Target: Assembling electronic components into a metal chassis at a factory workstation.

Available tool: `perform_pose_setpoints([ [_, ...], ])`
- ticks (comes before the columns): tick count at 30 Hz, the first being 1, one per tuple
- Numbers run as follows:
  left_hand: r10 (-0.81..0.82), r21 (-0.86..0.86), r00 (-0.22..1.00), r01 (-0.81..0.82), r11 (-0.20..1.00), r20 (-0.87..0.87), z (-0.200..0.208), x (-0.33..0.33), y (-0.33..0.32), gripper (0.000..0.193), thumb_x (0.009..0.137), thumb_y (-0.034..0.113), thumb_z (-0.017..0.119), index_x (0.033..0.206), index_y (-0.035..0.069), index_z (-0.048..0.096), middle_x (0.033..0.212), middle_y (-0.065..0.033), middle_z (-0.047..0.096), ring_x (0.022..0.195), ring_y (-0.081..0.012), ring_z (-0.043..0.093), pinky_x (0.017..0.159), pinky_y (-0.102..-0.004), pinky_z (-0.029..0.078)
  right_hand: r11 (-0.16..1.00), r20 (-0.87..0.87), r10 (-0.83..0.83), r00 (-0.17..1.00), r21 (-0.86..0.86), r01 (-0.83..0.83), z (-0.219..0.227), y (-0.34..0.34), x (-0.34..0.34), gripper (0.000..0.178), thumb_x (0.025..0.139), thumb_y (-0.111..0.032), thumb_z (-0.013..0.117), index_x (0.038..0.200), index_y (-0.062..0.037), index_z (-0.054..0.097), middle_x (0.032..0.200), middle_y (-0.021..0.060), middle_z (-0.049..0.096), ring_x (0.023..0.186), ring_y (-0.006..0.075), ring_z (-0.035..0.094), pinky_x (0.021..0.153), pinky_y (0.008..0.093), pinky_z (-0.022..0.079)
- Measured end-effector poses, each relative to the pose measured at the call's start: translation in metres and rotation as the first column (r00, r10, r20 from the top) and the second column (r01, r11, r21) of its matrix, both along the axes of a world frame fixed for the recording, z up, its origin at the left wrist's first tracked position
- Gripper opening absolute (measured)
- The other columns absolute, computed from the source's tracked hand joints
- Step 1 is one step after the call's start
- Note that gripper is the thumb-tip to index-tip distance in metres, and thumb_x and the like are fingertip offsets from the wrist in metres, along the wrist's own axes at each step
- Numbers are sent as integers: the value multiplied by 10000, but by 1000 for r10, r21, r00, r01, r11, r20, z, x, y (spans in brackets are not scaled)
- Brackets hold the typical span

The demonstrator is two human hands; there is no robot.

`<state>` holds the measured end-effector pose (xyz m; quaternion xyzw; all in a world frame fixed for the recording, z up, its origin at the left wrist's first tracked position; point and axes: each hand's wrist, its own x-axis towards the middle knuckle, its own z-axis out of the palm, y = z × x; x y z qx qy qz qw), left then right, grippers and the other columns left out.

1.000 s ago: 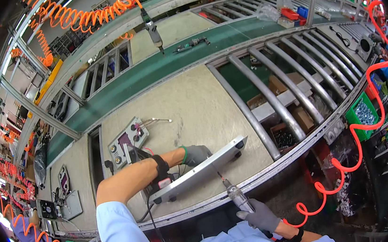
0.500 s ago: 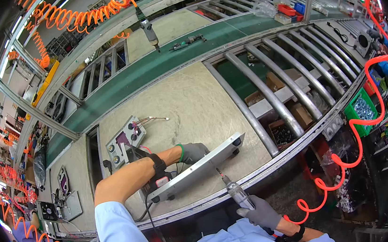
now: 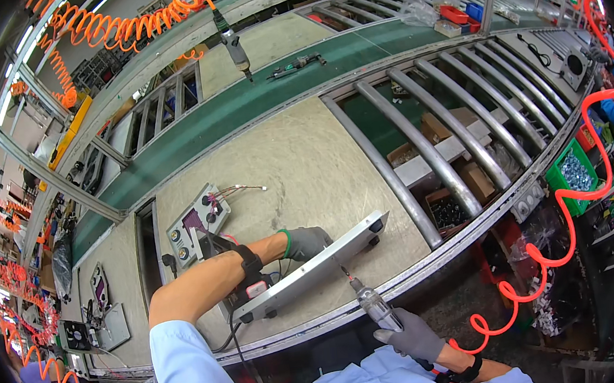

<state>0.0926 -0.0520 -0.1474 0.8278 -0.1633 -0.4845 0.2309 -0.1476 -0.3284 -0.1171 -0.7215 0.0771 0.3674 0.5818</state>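
Apparently for steadiness, the panel (image 3: 308,268), tilted over the table (image 3: 281,157), is backed by the left hand (image 3: 308,244), its grip unclear; the driver (image 3: 373,304) is wrapped by the right hand (image 3: 415,336), bit (image 3: 346,271) toward the panel.

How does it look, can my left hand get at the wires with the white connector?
Probably yes: nothing appears to stand between your left hand and the wires beyond it. That hand seems to be steadying the tilted metal panel, though, so it may need to let go.
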Motion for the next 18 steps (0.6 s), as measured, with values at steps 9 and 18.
perform_pose_setpoints([
  [9,6,12,1000,-6,1000,14,2,0,-1,368,781,235,687,1095,57,757,983,-110,760,857,-191,676,761,-364,516,991,200,58,978,-134,-32,-19,-1,-3,523,843,-331,783,1188,-3,567,788,84,614,570,130,588,517,298,493],
  [18,21,-3,1000,-21,1000,-16,2,0,-1,365,788,218,701,1106,45,752,972,-107,756,856,-182,669,733,-362,523,981,192,76,978,-188,-40,-20,-3,0,508,823,-378,787,1091,-3,575,892,179,681,765,312,696,679,404,543],
])
